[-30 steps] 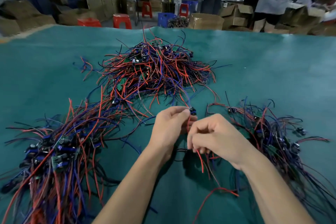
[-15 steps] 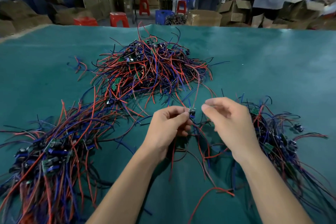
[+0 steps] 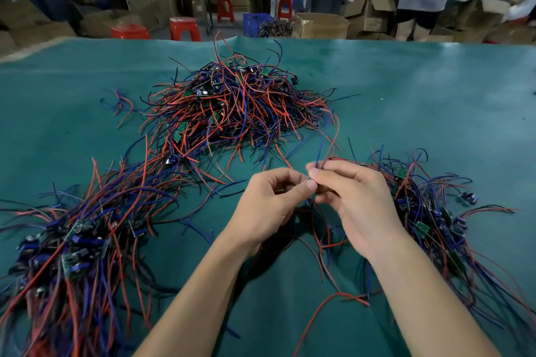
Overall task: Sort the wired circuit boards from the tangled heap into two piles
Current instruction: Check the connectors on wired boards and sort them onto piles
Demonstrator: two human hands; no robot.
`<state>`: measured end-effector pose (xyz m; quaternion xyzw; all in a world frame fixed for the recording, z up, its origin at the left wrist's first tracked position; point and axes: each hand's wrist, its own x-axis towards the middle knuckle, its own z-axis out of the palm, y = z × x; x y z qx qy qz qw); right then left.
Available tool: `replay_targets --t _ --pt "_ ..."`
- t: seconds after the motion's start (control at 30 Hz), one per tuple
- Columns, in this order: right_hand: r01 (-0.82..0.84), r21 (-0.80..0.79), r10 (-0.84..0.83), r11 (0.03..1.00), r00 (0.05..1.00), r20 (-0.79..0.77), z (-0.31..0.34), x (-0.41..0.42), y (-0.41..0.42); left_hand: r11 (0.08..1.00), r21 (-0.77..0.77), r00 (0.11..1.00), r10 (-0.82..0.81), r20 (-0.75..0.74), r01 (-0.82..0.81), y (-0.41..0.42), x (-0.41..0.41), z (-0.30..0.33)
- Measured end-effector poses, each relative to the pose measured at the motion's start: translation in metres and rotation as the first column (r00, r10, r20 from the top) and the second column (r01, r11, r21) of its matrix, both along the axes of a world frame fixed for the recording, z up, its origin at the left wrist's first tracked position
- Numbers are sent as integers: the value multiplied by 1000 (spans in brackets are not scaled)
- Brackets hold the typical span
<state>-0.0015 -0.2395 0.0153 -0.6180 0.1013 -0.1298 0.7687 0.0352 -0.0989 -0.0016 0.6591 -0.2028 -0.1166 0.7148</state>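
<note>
A wide teal table (image 3: 435, 124) fills the view, with a blurred workshop of cardboard boxes (image 3: 319, 24) and red stools (image 3: 184, 27) beyond its far edge.

Three masses of red and blue wire lie on it. The biggest is the tangled heap (image 3: 232, 107) at far centre, with small green boards poking out between the leads. A long left pile (image 3: 75, 235) runs from near the heap down to the near left corner. A smaller right pile (image 3: 429, 211) sits just beside the right wrist.

Two bare forearms reach in from the near edge, and the hands meet close together at centre, between the heap and the right pile. The left hand (image 3: 269, 200) is curled, thumb and fingertips pinching a tiny board (image 3: 309, 178) that is mostly hidden. The right hand (image 3: 356, 197) pinches thin wires (image 3: 324, 148) rising from that board; a blue lead and a red one arc up toward the heap. More leads trail down between the wrists onto the table.

The piece looks very light. Its wires are soft and springy and likely to snag on neighbours, while the board is stiff, with delicate solder joints. Hold the board by its edges and ease the leads free rather than yanking them.
</note>
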Motion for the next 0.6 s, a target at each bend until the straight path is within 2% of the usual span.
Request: replay_targets --t 0.13,0.2,0.3,0.37,0.47,0.53,0.6 --pt "-95 -25 95 995 995 -9 -1 0 -6 1000 10 1000 -17 26 16 2 1 2" --pt "-79 -106 82 991 996 20 -2 0 -8 1000 0 1000 -25 -3 25 2 1 3" --pt "142 -298 -113 944 987 113 -6 4 -12 999 13 999 -32 -18 32 2 2 4" --pt "315 -334 -261 889 945 198 -6 7 -19 999 12 998 -51 -24 51 1 1 5" --pt "514 -256 -454 818 852 262 -4 8 -31 994 -4 992 -113 -50 113 0 -2 5" --pt "610 -101 -569 786 778 265 0 7 -37 991 -27 988 -133 -85 131 0 -2 5" --pt "660 92 -660 745 712 238 7 5 -41 994 -68 988 -88 -125 80 4 0 5"
